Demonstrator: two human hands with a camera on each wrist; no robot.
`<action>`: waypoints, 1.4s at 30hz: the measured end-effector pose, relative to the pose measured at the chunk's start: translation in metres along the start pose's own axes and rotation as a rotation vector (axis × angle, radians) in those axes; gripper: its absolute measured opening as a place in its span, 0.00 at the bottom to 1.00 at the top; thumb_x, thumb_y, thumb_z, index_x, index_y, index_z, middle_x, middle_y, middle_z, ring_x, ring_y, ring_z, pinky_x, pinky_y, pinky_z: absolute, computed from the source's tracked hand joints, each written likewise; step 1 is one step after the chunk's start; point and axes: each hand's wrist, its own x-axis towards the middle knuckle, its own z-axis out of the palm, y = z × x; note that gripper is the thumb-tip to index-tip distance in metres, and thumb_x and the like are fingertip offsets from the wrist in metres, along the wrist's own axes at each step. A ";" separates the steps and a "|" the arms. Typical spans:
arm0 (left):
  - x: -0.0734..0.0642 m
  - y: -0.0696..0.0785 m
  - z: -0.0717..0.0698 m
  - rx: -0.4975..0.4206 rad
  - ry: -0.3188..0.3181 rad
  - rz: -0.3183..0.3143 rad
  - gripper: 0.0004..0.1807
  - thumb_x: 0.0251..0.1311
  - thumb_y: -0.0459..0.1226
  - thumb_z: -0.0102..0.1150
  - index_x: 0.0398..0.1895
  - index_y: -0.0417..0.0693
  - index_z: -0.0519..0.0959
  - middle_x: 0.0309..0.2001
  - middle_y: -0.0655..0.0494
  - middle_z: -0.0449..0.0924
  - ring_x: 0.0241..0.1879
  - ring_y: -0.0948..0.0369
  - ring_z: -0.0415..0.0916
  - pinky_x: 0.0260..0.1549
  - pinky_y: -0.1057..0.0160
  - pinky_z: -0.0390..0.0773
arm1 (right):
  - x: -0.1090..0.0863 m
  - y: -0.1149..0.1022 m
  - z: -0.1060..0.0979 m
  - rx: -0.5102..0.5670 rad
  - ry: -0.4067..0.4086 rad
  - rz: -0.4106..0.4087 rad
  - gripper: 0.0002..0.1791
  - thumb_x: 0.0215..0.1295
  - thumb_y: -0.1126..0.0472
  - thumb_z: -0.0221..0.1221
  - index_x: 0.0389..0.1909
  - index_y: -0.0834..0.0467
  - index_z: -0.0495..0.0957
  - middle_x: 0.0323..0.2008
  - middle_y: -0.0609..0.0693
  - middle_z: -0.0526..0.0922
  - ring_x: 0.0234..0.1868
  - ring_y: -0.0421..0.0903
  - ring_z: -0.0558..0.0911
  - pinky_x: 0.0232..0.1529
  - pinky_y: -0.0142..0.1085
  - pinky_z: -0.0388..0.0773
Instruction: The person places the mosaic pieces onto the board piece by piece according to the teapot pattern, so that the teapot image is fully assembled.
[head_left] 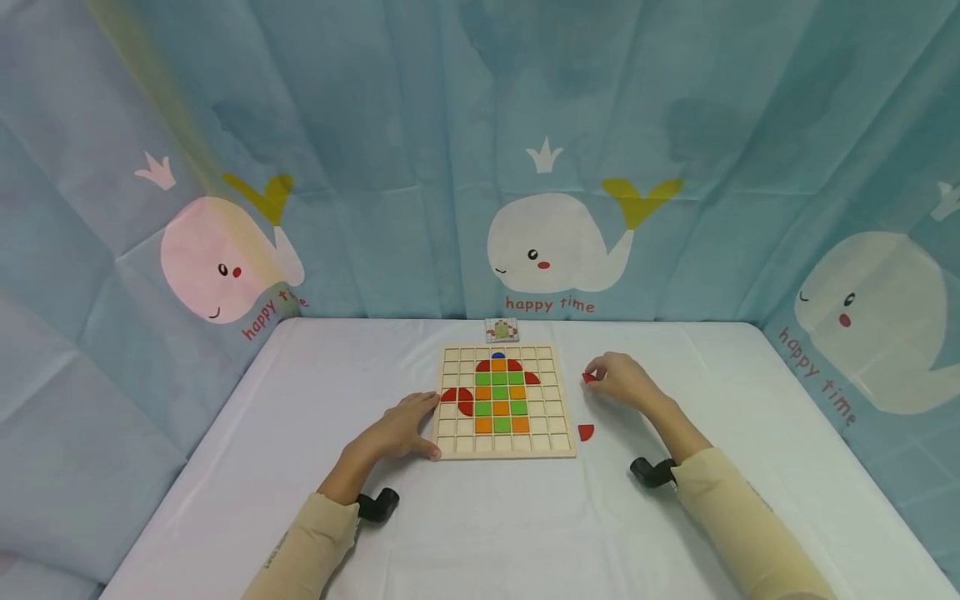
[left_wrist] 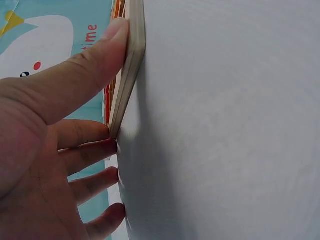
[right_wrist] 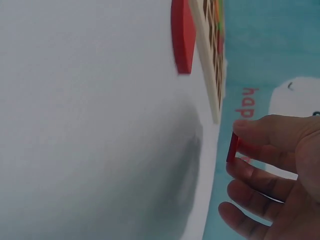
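Observation:
A wooden grid board (head_left: 553, 446) lies on the table, partly filled with green and orange squares, red quarter-circle pieces and one blue piece (head_left: 498, 356) at the top. My left hand (head_left: 403, 427) rests against the board's left side. Its thumb touches the near left corner and its fingers are fairly straight along the edge. To the right of the board, my right hand (head_left: 621, 382) pinches a red quarter-circle piece (right_wrist: 232, 147) between thumb and fingers, held above the table. Another red quarter-circle piece (head_left: 586, 432) lies on the cloth beside the board's right edge.
A small picture card (head_left: 502, 330) showing a coloured pattern stands or lies just behind the board. White cloth (head_left: 510, 525) covers the table. Blue curtains with printed whales (head_left: 555, 242) hang at the back and both sides.

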 end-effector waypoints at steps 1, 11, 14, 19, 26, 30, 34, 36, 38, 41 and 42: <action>0.000 0.000 0.000 0.003 0.001 0.002 0.55 0.41 0.44 0.78 0.74 0.41 0.59 0.75 0.44 0.57 0.76 0.43 0.49 0.70 0.37 0.54 | 0.001 -0.003 0.001 0.004 -0.001 0.000 0.13 0.60 0.61 0.64 0.44 0.63 0.84 0.34 0.55 0.83 0.35 0.48 0.77 0.40 0.42 0.79; 0.000 0.000 0.001 0.008 0.011 0.008 0.55 0.40 0.44 0.78 0.73 0.40 0.60 0.74 0.43 0.58 0.75 0.43 0.50 0.70 0.37 0.55 | 0.012 -0.029 0.015 0.004 -0.045 -0.037 0.14 0.58 0.59 0.67 0.44 0.61 0.84 0.33 0.52 0.82 0.33 0.46 0.76 0.38 0.38 0.78; 0.000 0.000 0.002 0.007 0.009 0.005 0.55 0.41 0.44 0.78 0.73 0.40 0.59 0.74 0.43 0.58 0.75 0.43 0.50 0.70 0.37 0.55 | 0.014 -0.035 0.020 0.007 -0.070 -0.034 0.14 0.58 0.58 0.67 0.43 0.60 0.84 0.34 0.52 0.83 0.34 0.46 0.76 0.39 0.37 0.79; 0.000 0.000 0.003 0.006 0.008 0.004 0.55 0.40 0.44 0.78 0.73 0.40 0.60 0.74 0.43 0.58 0.75 0.44 0.50 0.70 0.37 0.55 | 0.015 -0.046 0.025 0.000 -0.091 -0.037 0.13 0.58 0.58 0.67 0.42 0.60 0.84 0.36 0.52 0.84 0.35 0.46 0.77 0.41 0.40 0.80; -0.001 0.001 0.000 0.000 0.002 0.004 0.55 0.41 0.44 0.78 0.74 0.40 0.59 0.75 0.43 0.57 0.76 0.43 0.49 0.70 0.37 0.54 | 0.015 -0.055 0.027 -0.039 -0.085 -0.077 0.13 0.59 0.58 0.67 0.41 0.61 0.85 0.37 0.53 0.86 0.38 0.47 0.80 0.48 0.43 0.81; -0.001 0.001 -0.001 -0.003 0.003 0.004 0.55 0.41 0.43 0.78 0.73 0.40 0.59 0.75 0.43 0.57 0.76 0.43 0.49 0.70 0.35 0.53 | 0.014 -0.058 0.027 -0.041 -0.077 -0.098 0.12 0.59 0.58 0.67 0.39 0.62 0.85 0.37 0.53 0.87 0.39 0.47 0.81 0.49 0.44 0.80; 0.000 0.001 0.000 -0.001 0.001 0.003 0.55 0.41 0.44 0.78 0.74 0.41 0.59 0.75 0.43 0.57 0.76 0.43 0.49 0.70 0.36 0.53 | 0.015 -0.058 0.028 -0.036 -0.078 -0.096 0.10 0.59 0.59 0.67 0.38 0.61 0.85 0.37 0.53 0.87 0.37 0.46 0.80 0.47 0.43 0.81; 0.000 0.000 0.000 0.000 0.000 0.001 0.55 0.41 0.44 0.78 0.74 0.41 0.59 0.75 0.43 0.57 0.76 0.43 0.49 0.70 0.36 0.53 | 0.015 -0.057 0.029 -0.039 -0.078 -0.098 0.10 0.59 0.59 0.67 0.38 0.61 0.85 0.37 0.53 0.87 0.37 0.46 0.80 0.47 0.43 0.81; 0.001 0.000 0.000 0.001 0.000 0.002 0.55 0.41 0.44 0.78 0.74 0.41 0.59 0.75 0.43 0.57 0.76 0.43 0.49 0.70 0.36 0.53 | 0.015 -0.056 0.029 -0.039 -0.072 -0.099 0.10 0.59 0.59 0.67 0.38 0.61 0.85 0.37 0.53 0.87 0.38 0.47 0.81 0.48 0.44 0.81; 0.000 0.000 0.001 -0.003 0.001 0.003 0.55 0.41 0.44 0.78 0.74 0.40 0.59 0.75 0.43 0.57 0.76 0.43 0.49 0.70 0.35 0.53 | 0.015 -0.053 0.030 -0.036 -0.065 -0.099 0.10 0.59 0.59 0.67 0.38 0.61 0.85 0.38 0.54 0.87 0.40 0.48 0.82 0.48 0.44 0.81; 0.000 0.000 0.001 -0.003 0.001 0.003 0.55 0.41 0.44 0.78 0.74 0.40 0.59 0.75 0.43 0.57 0.76 0.43 0.49 0.70 0.35 0.53 | 0.015 -0.052 0.030 -0.035 -0.063 -0.097 0.11 0.59 0.59 0.67 0.39 0.61 0.85 0.38 0.53 0.87 0.41 0.48 0.82 0.48 0.44 0.81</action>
